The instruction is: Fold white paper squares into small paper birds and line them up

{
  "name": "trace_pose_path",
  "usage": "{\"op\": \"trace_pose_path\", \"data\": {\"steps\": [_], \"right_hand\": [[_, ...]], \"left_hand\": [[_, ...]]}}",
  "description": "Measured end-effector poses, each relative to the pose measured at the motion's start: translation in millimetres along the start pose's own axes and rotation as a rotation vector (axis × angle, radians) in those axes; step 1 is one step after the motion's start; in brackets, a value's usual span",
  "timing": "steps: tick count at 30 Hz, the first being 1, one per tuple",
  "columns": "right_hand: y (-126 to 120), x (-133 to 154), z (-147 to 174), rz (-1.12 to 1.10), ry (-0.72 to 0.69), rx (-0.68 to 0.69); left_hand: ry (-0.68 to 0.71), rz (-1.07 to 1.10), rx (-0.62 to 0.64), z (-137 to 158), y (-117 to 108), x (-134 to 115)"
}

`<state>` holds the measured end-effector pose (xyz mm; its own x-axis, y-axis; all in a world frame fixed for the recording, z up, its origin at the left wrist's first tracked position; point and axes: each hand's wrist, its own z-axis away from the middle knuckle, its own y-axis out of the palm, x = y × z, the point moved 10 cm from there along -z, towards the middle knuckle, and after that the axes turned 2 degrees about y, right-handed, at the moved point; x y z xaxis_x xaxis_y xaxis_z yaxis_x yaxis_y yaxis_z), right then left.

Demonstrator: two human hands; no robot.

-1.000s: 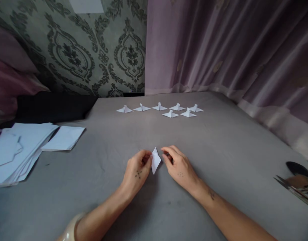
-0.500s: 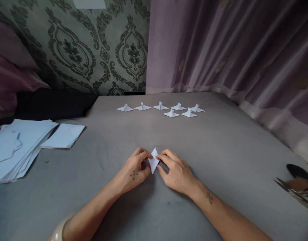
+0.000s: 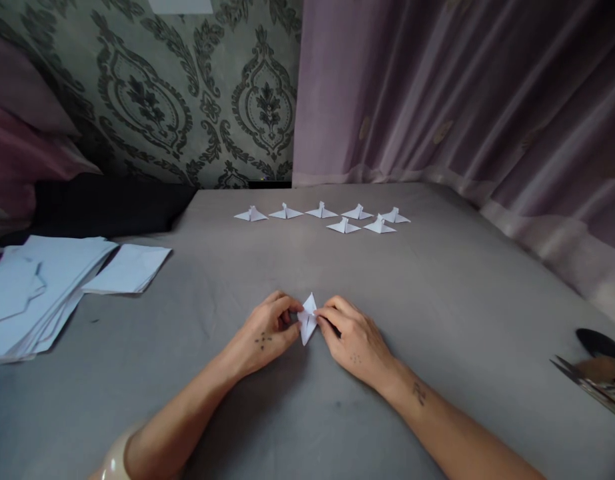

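A small folded paper [image 3: 307, 319] is lying near the middle of the grey surface [image 3: 437, 300], its upper point rising between the two hands. The left hand [image 3: 265, 332] is pinching its left edge, fingers [image 3: 287, 308] pressed together on the paper. The right hand [image 3: 352, 337] is gripping the right edge in the same way, fingers [image 3: 327, 313] closed on the fold. Both hands are resting low on the surface, wrists down, knuckles toward the camera.

Farther back, well apart from the hands, seven folded paper figures [image 3: 322, 212] are standing in two short rows: five behind, two in front toward the right. At the left edge a loose stack of sheets [image 3: 42, 287] is lying on the surface, with a smaller sheet [image 3: 130, 268] just beside it. A dark cloth [image 3: 107, 207] is lying behind the stack. At the right edge scissors [image 3: 595, 377] are showing only in part. Patterned wallpaper [image 3: 187, 100] and a mauve curtain [image 3: 462, 100] are closing the back of the scene.
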<state>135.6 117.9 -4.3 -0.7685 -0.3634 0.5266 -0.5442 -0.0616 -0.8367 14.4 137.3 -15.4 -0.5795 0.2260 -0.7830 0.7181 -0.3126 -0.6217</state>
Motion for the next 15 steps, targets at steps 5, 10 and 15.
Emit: {"op": "trace_pose_path", "data": {"steps": [5, 10, 15], "right_hand": [[1.1, 0.0, -0.7, 0.032, -0.008, -0.013], [2.5, -4.1, -2.2, 0.017, 0.033, -0.011], [1.7, -5.8, -4.8, 0.043, 0.075, -0.021]], "left_hand": [[0.038, -0.043, -0.075, -2.1, -2.1, -4.2], [0.036, -0.067, -0.084, -2.4, -2.2, -6.4], [0.054, -0.104, -0.09, -3.2, -2.4, -8.6]]}}
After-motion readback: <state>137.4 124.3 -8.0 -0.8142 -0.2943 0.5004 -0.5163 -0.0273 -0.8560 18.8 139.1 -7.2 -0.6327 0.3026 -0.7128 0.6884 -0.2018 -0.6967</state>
